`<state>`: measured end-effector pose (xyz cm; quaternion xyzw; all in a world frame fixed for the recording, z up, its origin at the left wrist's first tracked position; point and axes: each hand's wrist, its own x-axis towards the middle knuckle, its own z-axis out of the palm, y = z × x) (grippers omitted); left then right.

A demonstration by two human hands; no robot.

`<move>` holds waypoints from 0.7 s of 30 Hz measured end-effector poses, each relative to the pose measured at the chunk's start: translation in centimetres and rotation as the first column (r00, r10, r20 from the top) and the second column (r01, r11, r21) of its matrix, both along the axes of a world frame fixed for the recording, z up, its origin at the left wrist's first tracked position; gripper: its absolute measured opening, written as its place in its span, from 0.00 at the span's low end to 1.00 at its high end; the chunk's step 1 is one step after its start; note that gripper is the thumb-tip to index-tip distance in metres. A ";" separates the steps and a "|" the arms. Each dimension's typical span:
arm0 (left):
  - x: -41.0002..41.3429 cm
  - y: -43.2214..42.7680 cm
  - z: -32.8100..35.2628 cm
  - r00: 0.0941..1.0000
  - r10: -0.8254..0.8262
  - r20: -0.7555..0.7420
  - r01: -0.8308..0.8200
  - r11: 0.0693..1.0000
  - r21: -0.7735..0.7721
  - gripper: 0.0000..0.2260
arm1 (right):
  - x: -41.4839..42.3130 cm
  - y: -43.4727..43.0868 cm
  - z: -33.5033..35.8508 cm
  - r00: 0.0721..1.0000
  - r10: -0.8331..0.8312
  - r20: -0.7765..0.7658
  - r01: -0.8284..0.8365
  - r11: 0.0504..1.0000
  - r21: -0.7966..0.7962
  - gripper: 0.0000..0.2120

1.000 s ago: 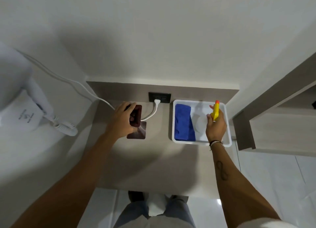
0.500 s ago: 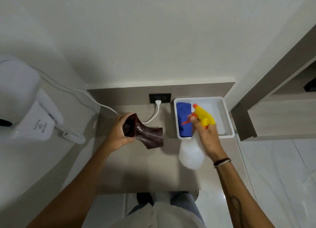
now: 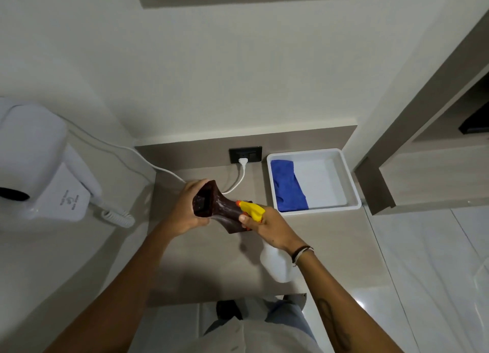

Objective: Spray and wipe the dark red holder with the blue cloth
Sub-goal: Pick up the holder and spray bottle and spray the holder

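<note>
- Dark red holder [image 3: 221, 212] sits in the air above the grey counter [image 3: 330, 236], tipped on its side; its open mouth faces the camera and its flared base points towards the spray bottle; pale streaks or droplets show on its narrow waist.
- Left hand [image 3: 185, 212] is wrapped around the holder's open end, fingers curled over the far side and thumb along the near edge; the grip is closed on it.
- Right hand [image 3: 270, 227] is closed on the spray bottle [image 3: 276, 262], fingers around the neck; the yellow spray head [image 3: 251, 209] with its orange nozzle tip lies just against the holder's side; whether a finger is pressing the trigger I cannot tell.
- Bottle's white body hangs down below the right wrist, over the counter; a dark band circles that wrist.
- Blue cloth [image 3: 288, 187] lies folded in the left half of the white tray [image 3: 349, 183]; the tray rests on the counter at the back right, well apart from both hands.
- Black wall socket [image 3: 253, 154] is set in the counter's upstand just left of the tray; a white plug [image 3: 243, 162] sits in it, and its cable runs down behind the left hand.
- White wall-mounted hair dryer [image 3: 45, 167] hangs on the left wall, with a coiled cord [image 3: 119, 217] below it.
</note>
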<state>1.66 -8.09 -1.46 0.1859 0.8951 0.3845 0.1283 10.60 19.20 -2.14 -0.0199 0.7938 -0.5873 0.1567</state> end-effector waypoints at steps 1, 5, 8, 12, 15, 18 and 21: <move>0.0 0.0 0.1 1.000 0.000 0.001 0.000 1.000 -0.009 0.48 | 0.1 0.4 -0.4 1.000 -0.002 0.001 0.002 0.999 0.043 0.24; -0.1 -0.4 0.2 1.000 0.001 -0.015 -0.002 0.999 -0.050 0.48 | 0.7 2.1 -2.1 1.000 -0.013 0.025 0.007 0.973 0.231 0.22; -0.1 -0.8 0.2 1.000 0.012 -0.014 -0.013 0.997 -0.074 0.48 | 0.8 2.9 -2.9 0.999 -0.030 0.039 0.018 0.960 0.280 0.21; 0.3 -0.4 0.4 0.996 0.091 -0.012 -0.091 0.991 -0.101 0.47 | 1.2 3.0 -2.7 0.998 -0.063 0.016 0.060 0.989 0.139 0.19; 0.6 0.2 0.9 0.962 0.254 0.097 -0.247 0.966 -0.080 0.37 | 1.4 2.5 -1.9 0.995 -0.102 -0.008 0.102 0.995 0.018 0.18; 0.6 0.7 1.1 0.880 0.420 0.223 -0.409 0.907 -0.098 0.30 | 1.5 1.1 -0.7 0.999 -0.009 -0.039 0.008 1.000 -0.017 0.21; 0.6 1.0 1.3 0.836 0.472 0.281 -0.466 0.880 -0.093 0.34 | 1.2 -0.3 -0.1 0.993 0.069 -0.092 -0.060 0.994 0.095 0.19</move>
